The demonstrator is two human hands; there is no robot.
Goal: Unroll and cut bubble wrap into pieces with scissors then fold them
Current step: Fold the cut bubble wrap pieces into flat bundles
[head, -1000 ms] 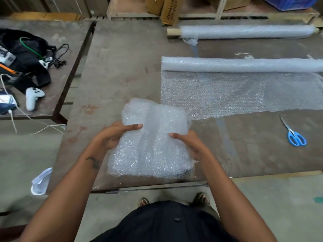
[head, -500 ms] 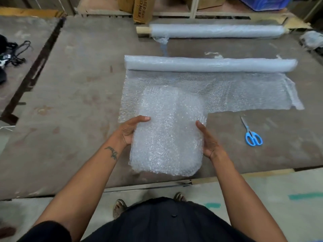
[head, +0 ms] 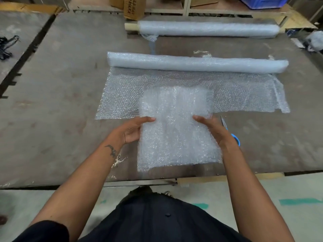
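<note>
The person wears a dark, almost black top with short sleeves; the left sleeve ends above the elbow, and both forearms are bare. A small dark button sits on the front of the top. The left hand has a dark tattoo just behind the wrist. The right hand has no ring or watch

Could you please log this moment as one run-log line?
step: folding | left hand and right hand: grip folded bubble wrap piece | scissors: on table, idle
</note>
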